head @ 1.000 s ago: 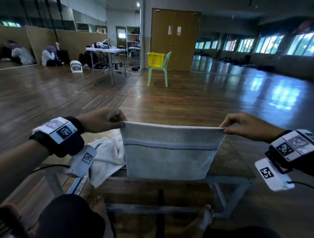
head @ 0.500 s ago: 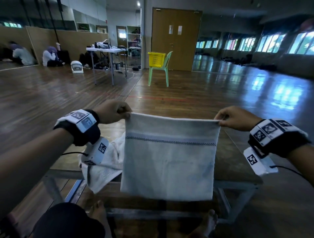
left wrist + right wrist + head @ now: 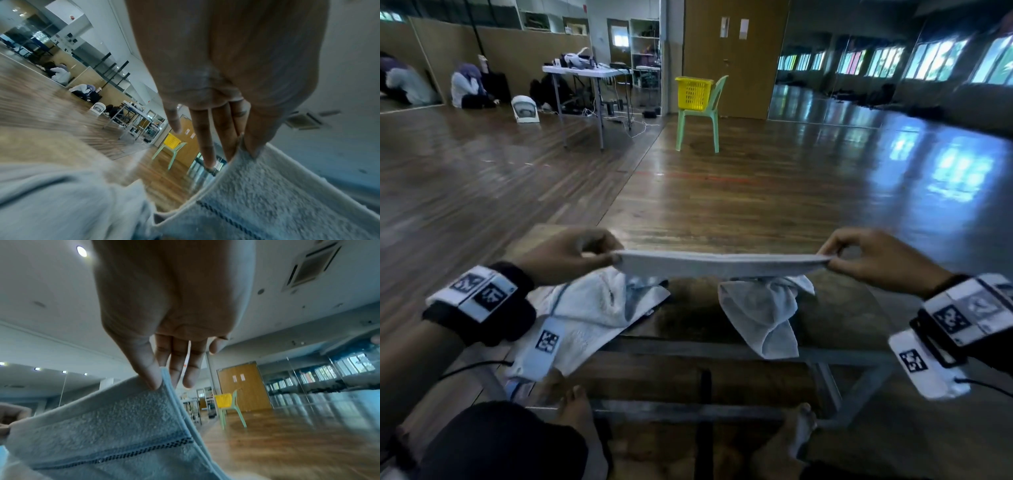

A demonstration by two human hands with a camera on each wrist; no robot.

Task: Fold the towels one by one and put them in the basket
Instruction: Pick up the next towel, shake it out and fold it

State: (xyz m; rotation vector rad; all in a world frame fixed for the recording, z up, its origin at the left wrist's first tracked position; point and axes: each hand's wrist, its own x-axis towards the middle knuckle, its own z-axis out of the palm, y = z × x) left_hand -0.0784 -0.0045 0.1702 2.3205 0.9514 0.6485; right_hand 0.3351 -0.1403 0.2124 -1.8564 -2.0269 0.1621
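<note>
A pale towel [image 3: 722, 265] with a dark dotted stripe is stretched taut and nearly flat between both hands, seen edge-on above the bench. My left hand [image 3: 616, 257] pinches its left corner between thumb and fingers [image 3: 249, 146]. My right hand [image 3: 830, 257] pinches the right corner with its thumb [image 3: 153, 378] on top. Below lie two crumpled towels, one at the left [image 3: 592, 308] and one at the right [image 3: 760, 318] hanging over the bench edge. A yellow basket [image 3: 693, 93] sits on a green chair [image 3: 705, 120] far across the room.
The low wooden bench has a metal frame [image 3: 688, 346], and my bare feet [image 3: 571, 407] rest under it. A white table [image 3: 585, 72] with gear and cables stands at the back left, with people sitting [image 3: 469, 85] near the wall. Wide wooden floor lies between bench and chair.
The towel hung down as a flat sheet before; now its lower part has swung up so it lies nearly level between my hands, uncovering the crumpled towel on the right.
</note>
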